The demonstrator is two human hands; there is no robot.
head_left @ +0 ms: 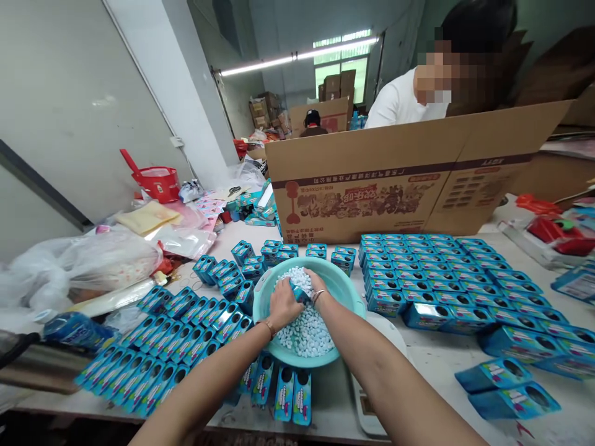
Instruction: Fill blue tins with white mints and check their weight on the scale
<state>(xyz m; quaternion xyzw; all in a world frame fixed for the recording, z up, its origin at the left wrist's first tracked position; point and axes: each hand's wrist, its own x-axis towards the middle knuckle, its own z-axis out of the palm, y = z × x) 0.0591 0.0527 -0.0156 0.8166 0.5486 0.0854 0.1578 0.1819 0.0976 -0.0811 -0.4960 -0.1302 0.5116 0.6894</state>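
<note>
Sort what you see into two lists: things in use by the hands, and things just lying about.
In use: left hand and right hand holding a small blue box in the white tablets, teal basin.

Lying about: red basket, plastic bags, cardboard carton, scissors.

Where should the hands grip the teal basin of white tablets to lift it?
Probably by the basin rim, one hand at each side, coming from above. The rolled lip stands proud of the table, while blue boxes crowd its left wall, leaving little room lower down.
</note>
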